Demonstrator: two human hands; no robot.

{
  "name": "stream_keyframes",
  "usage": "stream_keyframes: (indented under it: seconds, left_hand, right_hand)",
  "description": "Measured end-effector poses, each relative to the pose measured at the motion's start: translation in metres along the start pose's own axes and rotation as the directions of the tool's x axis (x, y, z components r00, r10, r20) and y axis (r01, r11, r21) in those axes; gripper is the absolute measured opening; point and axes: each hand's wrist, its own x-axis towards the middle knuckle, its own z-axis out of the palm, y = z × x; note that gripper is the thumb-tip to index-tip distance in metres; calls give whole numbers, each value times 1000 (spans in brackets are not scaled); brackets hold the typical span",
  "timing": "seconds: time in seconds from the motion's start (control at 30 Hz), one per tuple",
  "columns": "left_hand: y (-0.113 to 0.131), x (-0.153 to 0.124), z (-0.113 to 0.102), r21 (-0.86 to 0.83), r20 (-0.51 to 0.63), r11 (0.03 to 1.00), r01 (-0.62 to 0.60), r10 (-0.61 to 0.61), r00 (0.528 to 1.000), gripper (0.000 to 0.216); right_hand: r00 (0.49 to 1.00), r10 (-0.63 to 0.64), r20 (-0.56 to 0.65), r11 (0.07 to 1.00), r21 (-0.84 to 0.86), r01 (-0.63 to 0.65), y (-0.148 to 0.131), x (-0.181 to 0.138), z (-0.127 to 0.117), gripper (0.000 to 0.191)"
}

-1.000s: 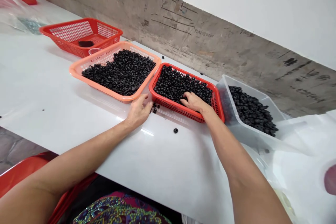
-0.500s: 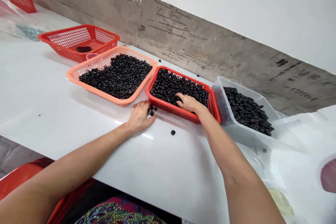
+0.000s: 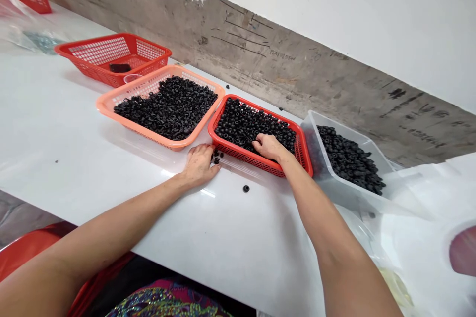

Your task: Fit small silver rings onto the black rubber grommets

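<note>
My right hand (image 3: 269,146) reaches into a small red basket (image 3: 256,159) of black ring-shaped pieces (image 3: 238,124). Its fingers are curled down among the pieces, and whatever lies under the fingertips is hidden. On the white table, my left hand (image 3: 200,164) lies flat with fingers stretched out, close to the basket's front left corner. A few loose black pieces (image 3: 217,160) sit beside its fingertips. One more black ring-shaped piece (image 3: 246,188) lies by itself in front of the basket.
Left of the red basket is an orange basket (image 3: 107,104) of smaller black pieces. A larger red basket (image 3: 85,72) stands behind it. At right a clear plastic bin (image 3: 316,156) holds more black pieces. The stained wall (image 3: 297,69) runs along the back.
My right hand has shifted slightly right within the red basket, and its fingers have drawn in from a more spread pose. The left hand stays in place.
</note>
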Motion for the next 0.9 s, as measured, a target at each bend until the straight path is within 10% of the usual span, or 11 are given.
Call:
stream_keyframes:
  seconds: [0.3,0.57,0.77,0.9]
  left_hand:
    - [-4,1,2,-1,0,1000,6,-6,1000,44]
    - [-5,1,-1,45,8,999,6,-7,1000,41]
    - [-4,-2,-5,107,54,994,-11,5,999,40]
    - [-4,-1,-7,124,75,992,-15,5,997,41]
  right_hand:
    - [935,171,-310,980,151,-130,5,-1,-2,25]
    - [702,372,-608,829,557,43,-6,-83,-26,32]
    - [869,287,-402,957,157,-243,-46,-136,51,25]
    - [864,388,-321,921,110,-373,-46,-129,91,29]
